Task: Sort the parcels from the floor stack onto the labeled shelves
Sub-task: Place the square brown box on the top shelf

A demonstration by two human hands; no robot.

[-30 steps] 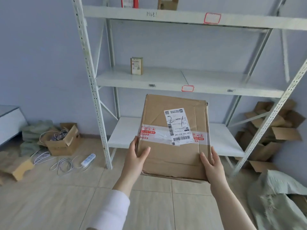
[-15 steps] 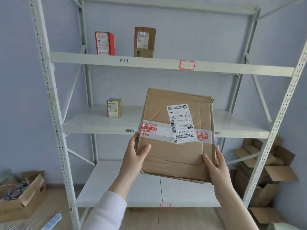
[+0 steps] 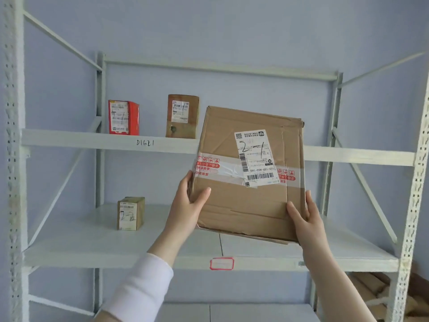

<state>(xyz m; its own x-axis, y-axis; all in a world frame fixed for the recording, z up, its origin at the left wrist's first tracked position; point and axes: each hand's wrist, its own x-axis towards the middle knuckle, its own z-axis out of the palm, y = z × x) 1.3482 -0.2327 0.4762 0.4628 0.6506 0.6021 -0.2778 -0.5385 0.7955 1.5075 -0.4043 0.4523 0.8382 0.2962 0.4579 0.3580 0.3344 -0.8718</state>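
Note:
I hold a flat brown cardboard parcel (image 3: 250, 205) in front of the white metal shelving, tilted, its white label marked "2-1" facing me. My left hand (image 3: 188, 205) grips its left edge, thumb on the front. My right hand (image 3: 304, 217) clasps its lower right edge. The parcel's top overlaps the front rail of the upper shelf (image 3: 92, 141), which carries a red parcel (image 3: 123, 117) marked "2-1" and a brown parcel (image 3: 183, 116). On the middle shelf (image 3: 92, 247) stands a small brown parcel (image 3: 130, 213) marked "2-2".
Perforated white uprights stand at the far left (image 3: 14, 182) and right (image 3: 415, 205). Diagonal braces cross both shelf ends. A red-outlined label (image 3: 221, 263) sits on the middle shelf's front rail. Loose cardboard (image 3: 371, 289) lies low at the right behind the upright.
The parcel has risen with both hands from the lower shelf level up to the upper shelf rail. The view has tilted up and come closer to the shelving.

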